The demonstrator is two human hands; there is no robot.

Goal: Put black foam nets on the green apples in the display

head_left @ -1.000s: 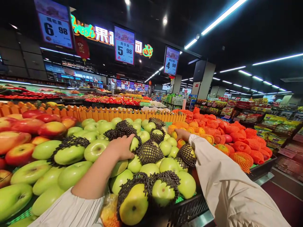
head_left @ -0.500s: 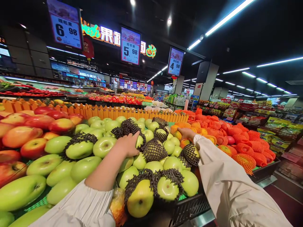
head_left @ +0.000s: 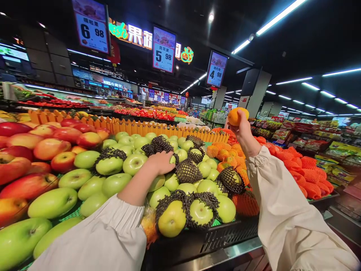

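Smooth, softly glossy on orange fruit [head_left: 238, 116] | smooth, shiny, waxy-looking on green apples [head_left: 226, 209] and red-and-yellow apples [head_left: 89, 139] | matt, rough, foam-like on black nets [head_left: 188, 171] | matt, ribbed on orange-red nets [head_left: 313, 176] | matt, creased cloth on sleeves [head_left: 284, 210] | black, slotted plastic on crate [head_left: 225, 238] | reflective metal on rail [head_left: 225, 259] | smooth, plastic-looking on picket fence [head_left: 135, 128]

Orange [head_left: 234, 116]: round, bright and smooth-skinned, raised in the right hand [head_left: 244, 132], right of centre in the upper half of the frame, its lower right partly covered by fingers; apple [head_left: 172, 160]: green, near the middle of the frame, mostly hidden under the left hand [head_left: 159, 163], dark netting along its right edge.
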